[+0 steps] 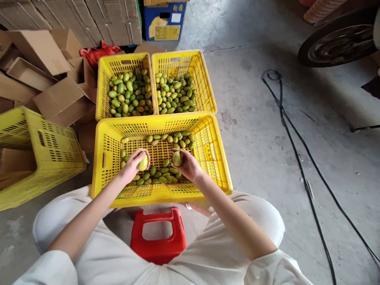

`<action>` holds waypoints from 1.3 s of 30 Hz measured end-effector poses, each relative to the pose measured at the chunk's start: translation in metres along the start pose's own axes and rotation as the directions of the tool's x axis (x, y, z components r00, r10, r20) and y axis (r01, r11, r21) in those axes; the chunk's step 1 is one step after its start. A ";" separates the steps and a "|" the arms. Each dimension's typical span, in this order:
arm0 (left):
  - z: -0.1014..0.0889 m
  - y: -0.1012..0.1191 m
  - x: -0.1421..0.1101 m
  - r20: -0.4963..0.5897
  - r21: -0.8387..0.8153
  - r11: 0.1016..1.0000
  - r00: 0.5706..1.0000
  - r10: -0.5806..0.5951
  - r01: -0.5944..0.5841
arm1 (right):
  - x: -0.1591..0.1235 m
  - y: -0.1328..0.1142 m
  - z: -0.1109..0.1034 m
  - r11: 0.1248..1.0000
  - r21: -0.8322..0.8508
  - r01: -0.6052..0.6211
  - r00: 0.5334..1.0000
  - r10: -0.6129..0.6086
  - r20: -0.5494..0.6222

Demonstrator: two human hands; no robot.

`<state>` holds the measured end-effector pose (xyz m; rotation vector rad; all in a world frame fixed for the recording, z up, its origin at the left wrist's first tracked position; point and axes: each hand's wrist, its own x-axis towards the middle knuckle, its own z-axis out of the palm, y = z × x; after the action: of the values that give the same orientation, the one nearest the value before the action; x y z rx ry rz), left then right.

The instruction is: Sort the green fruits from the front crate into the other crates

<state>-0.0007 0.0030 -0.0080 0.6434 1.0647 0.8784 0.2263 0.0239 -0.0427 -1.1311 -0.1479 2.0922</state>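
A large yellow plastic crate [221,174] sits on the floor before my knees, with several small green and yellow fruits scattered on its bottom. My left hand [132,166] is closed around a yellow-green fruit [143,163] inside the crate. A green fruit [177,158] is gripped by my right hand [187,165] just beside it. Beyond stand two smaller yellow crates, the left one [102,91] and the right one [204,85], both holding many green fruits.
An upturned yellow crate [38,154] lies at the left among cardboard boxes [38,51]. A red plastic stool [158,233] stands between my legs. Black cables [299,158] run across the concrete floor on the right. A wheel [338,43] is at top right.
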 end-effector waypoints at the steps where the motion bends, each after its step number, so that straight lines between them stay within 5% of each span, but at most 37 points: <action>1: 0.000 0.000 0.000 -0.003 0.023 1.000 1.000 0.002 -0.002 | 0.000 -0.003 0.000 1.000 0.028 0.006 1.000 -0.007 0.029; 4: -0.002 0.001 0.000 0.001 0.055 0.998 0.999 -0.037 0.037 | -0.006 -0.010 0.001 0.998 0.048 0.047 0.993 -0.052 0.106; 8: -0.004 0.003 -0.001 0.035 -0.109 0.985 0.991 -0.127 0.130 | -0.015 -0.017 0.004 0.991 0.101 0.091 0.987 -0.103 0.127; 13: -0.006 0.005 -0.001 0.090 -0.223 0.973 0.995 -0.048 0.067 | -0.014 -0.018 0.003 0.992 0.087 0.091 0.981 -0.105 0.162; 22: 0.003 0.001 -0.002 0.056 -0.014 1.000 0.998 0.013 -0.012 | -0.017 -0.022 0.008 0.989 0.119 0.093 0.960 -0.121 0.252; 29: -0.001 -0.002 -0.001 -0.050 0.053 0.998 0.998 0.031 -0.028 | -0.014 -0.014 0.008 0.992 0.113 0.061 0.984 -0.079 0.160; 39: -0.003 -0.001 0.001 -0.114 0.110 0.993 0.992 0.056 -0.043 | -0.017 -0.020 0.009 0.989 0.134 0.066 0.981 -0.088 0.170</action>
<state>-0.0032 0.0037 -0.0101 0.7175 1.2122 0.9156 0.2366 0.0292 -0.0174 -0.8514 -0.1373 2.0991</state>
